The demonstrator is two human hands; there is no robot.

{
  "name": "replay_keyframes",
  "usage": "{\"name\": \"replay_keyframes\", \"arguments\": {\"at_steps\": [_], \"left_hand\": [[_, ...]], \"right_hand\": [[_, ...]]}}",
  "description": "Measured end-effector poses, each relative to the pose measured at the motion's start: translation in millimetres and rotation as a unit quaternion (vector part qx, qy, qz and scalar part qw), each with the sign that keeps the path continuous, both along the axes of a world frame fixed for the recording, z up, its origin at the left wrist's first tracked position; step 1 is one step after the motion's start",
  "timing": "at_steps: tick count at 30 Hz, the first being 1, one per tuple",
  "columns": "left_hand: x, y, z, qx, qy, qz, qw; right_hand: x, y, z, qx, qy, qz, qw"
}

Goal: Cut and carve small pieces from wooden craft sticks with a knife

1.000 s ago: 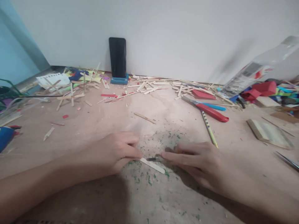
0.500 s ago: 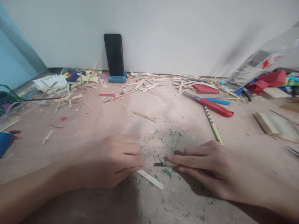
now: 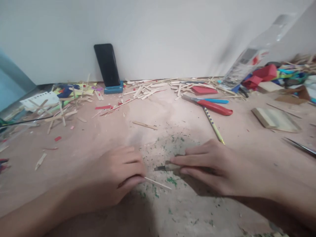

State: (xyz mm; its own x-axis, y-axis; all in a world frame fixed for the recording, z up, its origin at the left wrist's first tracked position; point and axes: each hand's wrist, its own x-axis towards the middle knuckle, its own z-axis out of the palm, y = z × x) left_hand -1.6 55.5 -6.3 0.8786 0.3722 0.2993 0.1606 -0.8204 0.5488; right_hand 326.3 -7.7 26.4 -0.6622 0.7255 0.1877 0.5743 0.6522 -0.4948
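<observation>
My left hand (image 3: 123,174) is closed on one end of a thin wooden stick (image 3: 158,183), whose narrow edge faces the camera. The stick's free end points right and toward me. Across from it, my right hand (image 3: 209,166) pinches the pale handle of a small blade tool (image 3: 170,167). The dark tip points left at my left hand, a little above the stick and apart from it. Green shavings (image 3: 172,180) lie scattered on the table under and around both hands.
A flat wooden stick (image 3: 144,125) lies ahead of my hands. Beyond are a red-handled knife (image 3: 215,107), a dotted pencil (image 3: 213,126), a phone (image 3: 107,65), piled sticks (image 3: 145,90) and a leaning plastic bottle (image 3: 249,59). A wooden block (image 3: 275,119) and tweezers (image 3: 301,146) lie at right.
The stick in my left hand has turned from its flat face to its narrow edge. The view has shifted right, so most things appear farther left. My right hand still holds the tool.
</observation>
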Motion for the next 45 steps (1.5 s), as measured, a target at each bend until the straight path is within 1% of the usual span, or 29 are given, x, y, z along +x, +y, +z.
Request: {"name": "replay_keyframes", "arguments": {"at_steps": [2,5,8,10,12,14,16,18,22,26,28,31,34,37,40,45], "left_hand": [[1,-1,0.2,-0.004,0.006,0.023,1.0],[0,-3,-0.2,-0.033,0.01,0.057,0.998],[-4,-3,1.6,-0.049,0.008,0.071,0.996],[-7,0,5.1,-0.038,0.008,0.076,0.996],[-9,3,9.4,-0.008,0.01,0.066,0.998],[-8,6,12.0,0.029,0.024,0.041,0.998],[-6,6,11.3,0.059,0.037,0.019,0.997],[-3,2,7.2,0.074,0.032,0.006,0.997],[0,-11,-3.2,0.056,0.004,-0.006,0.998],[1,-14,-4.9,0.012,0.0,-0.049,0.999],[1,-9,-4.2,0.032,-0.032,-0.032,0.998],[0,3,-6.7,0.103,-0.065,0.01,0.993],[-2,12,-13.5,0.172,-0.039,0.0,0.984],[-3,14,-18.0,0.214,-0.015,-0.012,0.977],[-1,10,-15.3,0.215,-0.022,0.005,0.976],[1,3,-6.7,0.165,-0.032,0.046,0.985]], "right_hand": [[0,0,0.7,-0.006,0.003,-0.007,1.0],[2,0,2.2,-0.009,0.003,-0.017,1.0],[3,2,2.6,-0.005,0.001,-0.024,1.0],[3,3,2.2,-0.012,-0.001,-0.019,1.0],[3,4,1.6,-0.024,0.0,-0.006,1.0],[3,4,1.4,-0.035,0.003,0.008,0.999],[2,3,1.6,-0.043,0.007,0.016,0.999],[2,1,1.6,-0.044,0.011,0.021,0.999],[3,2,-1.6,-0.03,0.012,0.011,0.999],[2,4,-6.3,-0.014,0.004,-0.003,1.0],[2,3,-6.3,-0.005,0.002,-0.01,1.0],[3,2,-3.4,0.007,0.007,-0.016,1.0],[3,1,0.1,0.009,0.013,-0.011,1.0],[1,1,1.4,0.007,0.017,0.0,1.0],[-1,2,1.3,0.009,0.022,0.011,1.0],[-2,2,1.4,0.017,0.035,0.014,0.999]]}}
